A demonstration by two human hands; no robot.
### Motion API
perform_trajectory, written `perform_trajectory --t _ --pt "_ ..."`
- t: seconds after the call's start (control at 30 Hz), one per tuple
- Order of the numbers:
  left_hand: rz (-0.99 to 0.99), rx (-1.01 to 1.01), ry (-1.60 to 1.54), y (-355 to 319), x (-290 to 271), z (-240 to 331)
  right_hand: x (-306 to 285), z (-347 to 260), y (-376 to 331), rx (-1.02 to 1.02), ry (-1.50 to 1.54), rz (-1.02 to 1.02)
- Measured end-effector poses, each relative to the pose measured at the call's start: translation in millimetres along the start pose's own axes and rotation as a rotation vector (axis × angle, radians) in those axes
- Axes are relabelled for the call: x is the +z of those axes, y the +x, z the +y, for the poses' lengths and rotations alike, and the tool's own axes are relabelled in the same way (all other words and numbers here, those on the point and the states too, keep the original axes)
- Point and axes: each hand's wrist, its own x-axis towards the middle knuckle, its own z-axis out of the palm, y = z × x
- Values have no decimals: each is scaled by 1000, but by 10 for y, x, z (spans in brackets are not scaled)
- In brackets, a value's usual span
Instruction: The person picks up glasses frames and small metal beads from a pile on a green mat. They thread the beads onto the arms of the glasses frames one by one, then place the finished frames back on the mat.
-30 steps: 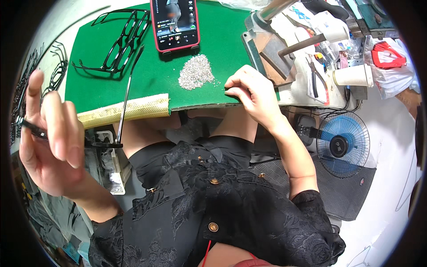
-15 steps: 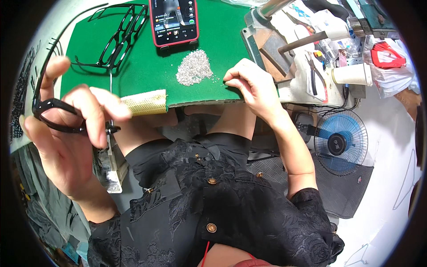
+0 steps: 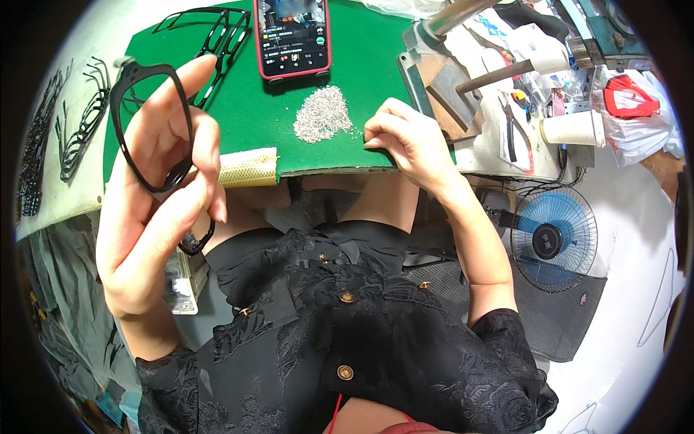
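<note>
My left hand (image 3: pixel 155 210) is raised over the left part of the bench. Its bent fingers and thumb hold a black eyeglass frame (image 3: pixel 153 70); one open rim stands upright in front of the fingers, and the other is partly hidden behind them. On the green mat (image 3: pixel 260 116), a pile of tiny silvery pieces (image 3: pixel 323 116), perhaps screws, lies heaped. Just right of it rests my right hand (image 3: pixel 408 141), thumb and fingertips pinched together near a few loose pieces. Whatever sits in that pinch is hidden.
A phone (image 3: pixel 293 40) in a red case stands behind the pile. More black frames (image 3: pixel 231 43) lie beside it and at the far left (image 3: pixel 83 123). A yellow mesh-patterned roll (image 3: pixel 248 166) lies at the front edge. Right: metal stand (image 3: pixel 452 94), pliers (image 3: pixel 513 126), cup (image 3: pixel 571 126), fan (image 3: pixel 547 239).
My left hand has turned and moved slightly right, bringing one rim of the eyeglass frame upright. My right hand keeps its pinch beside the pile. The phone picture differs.
</note>
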Motion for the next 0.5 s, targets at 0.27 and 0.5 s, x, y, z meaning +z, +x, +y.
perform_trajectory --t 0.27,0.5 --pt "-12 120 8 128 52 44 9 -94 -11 -83 -203 32" --pt "-81 -74 -64 116 227 204 49 -93 -83 -59 -257 71"
